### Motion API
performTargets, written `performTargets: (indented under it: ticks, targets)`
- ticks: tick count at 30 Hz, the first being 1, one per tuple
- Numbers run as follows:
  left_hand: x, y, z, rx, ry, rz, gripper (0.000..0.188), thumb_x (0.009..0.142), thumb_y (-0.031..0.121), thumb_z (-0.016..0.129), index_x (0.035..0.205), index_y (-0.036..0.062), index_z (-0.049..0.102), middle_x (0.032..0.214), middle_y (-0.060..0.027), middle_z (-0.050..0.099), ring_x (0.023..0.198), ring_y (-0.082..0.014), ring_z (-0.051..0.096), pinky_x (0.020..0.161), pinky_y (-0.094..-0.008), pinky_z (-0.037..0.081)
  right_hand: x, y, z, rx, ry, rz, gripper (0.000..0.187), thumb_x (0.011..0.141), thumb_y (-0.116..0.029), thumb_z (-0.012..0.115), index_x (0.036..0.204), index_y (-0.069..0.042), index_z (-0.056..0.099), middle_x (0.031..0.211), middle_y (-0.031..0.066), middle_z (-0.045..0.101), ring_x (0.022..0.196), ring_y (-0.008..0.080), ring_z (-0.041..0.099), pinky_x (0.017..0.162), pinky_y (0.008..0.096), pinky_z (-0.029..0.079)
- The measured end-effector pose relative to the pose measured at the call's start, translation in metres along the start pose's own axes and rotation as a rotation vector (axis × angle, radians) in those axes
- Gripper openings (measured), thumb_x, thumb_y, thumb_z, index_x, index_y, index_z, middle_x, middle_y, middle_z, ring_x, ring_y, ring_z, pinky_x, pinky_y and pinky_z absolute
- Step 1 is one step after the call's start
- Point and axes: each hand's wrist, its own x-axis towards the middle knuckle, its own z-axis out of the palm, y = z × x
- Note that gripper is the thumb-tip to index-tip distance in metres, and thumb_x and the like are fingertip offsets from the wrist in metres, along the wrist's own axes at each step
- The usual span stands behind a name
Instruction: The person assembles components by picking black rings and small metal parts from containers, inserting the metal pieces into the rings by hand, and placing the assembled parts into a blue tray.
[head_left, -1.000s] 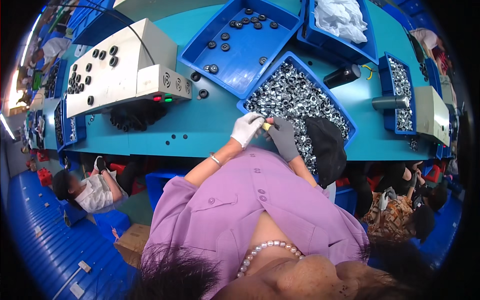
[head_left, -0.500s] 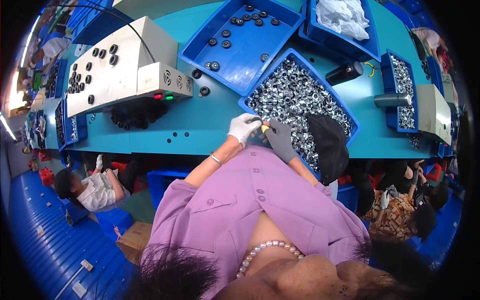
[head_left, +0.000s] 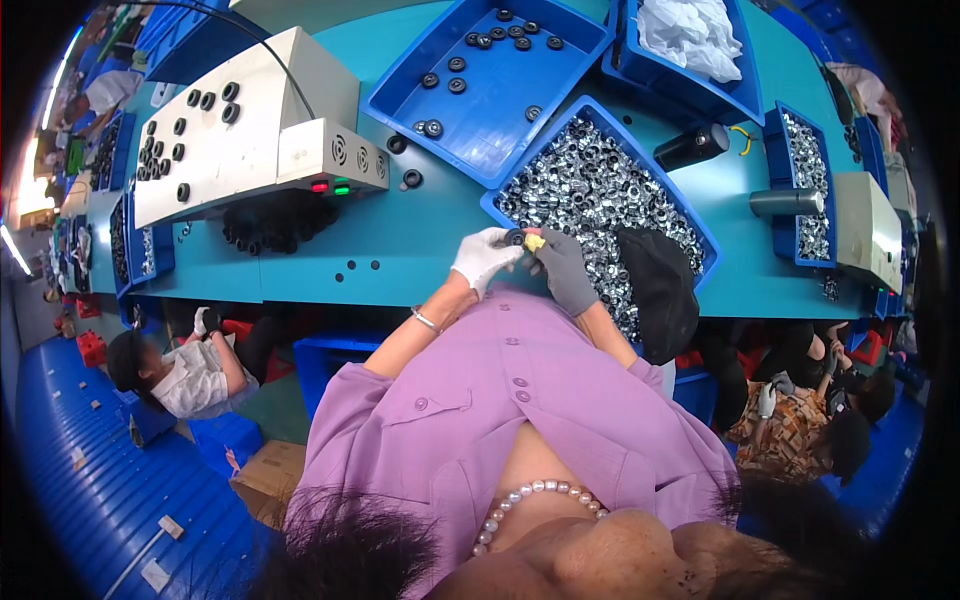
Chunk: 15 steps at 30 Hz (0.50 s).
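In front of my chest my two hands meet over the near edge of the table. My left hand (head_left: pixel 481 259), in a white glove, pinches a small round black part (head_left: pixel 515 238) with a hollow middle. My right hand (head_left: pixel 568 274), in a grey glove, has its fingers closed at the part's right side. A yellow patch (head_left: pixel 534 243) and a bit of pink show at its fingertips; I cannot tell whether they are finger covers or something held. Just beyond, a blue bin (head_left: pixel 708 232) holds many shiny metal rings (head_left: pixel 600 185).
A blue tray (head_left: pixel 470 130) with several black wheel-like parts overlaps the bin. Left stands a cream machine (head_left: pixel 250 110) with black rings on top and a pile (head_left: pixel 270 228) below. A black cap (head_left: pixel 655 295) covers the bin's right corner; a black bottle (head_left: pixel 692 147) lies behind. Co-workers sit either side.
The black part shows more plainly between my fingertips, and the yellow patch has turned upward. Both hands stay in nearly the same place.
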Motion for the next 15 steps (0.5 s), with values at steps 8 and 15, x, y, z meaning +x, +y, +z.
performTargets:
  ticks: [8, 15]
  targets:
    - [-0.035, 0.011, -0.069, -0.227, 0.312, 0.205, 0.027, 0.091, 0.005, 0.062, 0.116, -0.0040, 0.063, 0.096, -0.0106, 0.064, 0.072, -0.0146, 0.060, 0.062, -0.0263, 0.051, 0.045, -0.067, 0.025, 0.147, 0.010, -0.069, 0.029, 0.099, -0.012, 0.051, 0.125, -0.001, 0.059, 0.077, 0.0016, 0.061, 0.062, 0.0078, 0.055, 0.058, 0.0201, 0.047]
    - [0.028, -0.008, -0.271, 0.488, 1.283, 0.712, 0.027, 0.085, 0.010, 0.067, 0.108, -0.0035, 0.066, 0.095, -0.0151, 0.068, 0.085, -0.0279, 0.063, 0.080, -0.0397, 0.051, 0.068, -0.103, 0.023, 0.152, 0.119, -0.342, 0.037, 0.098, -0.003, 0.041, 0.133, 0.004, 0.051, 0.121, 0.0113, 0.061, 0.083, 0.0121, 0.061, 0.072, 0.0239, 0.049]
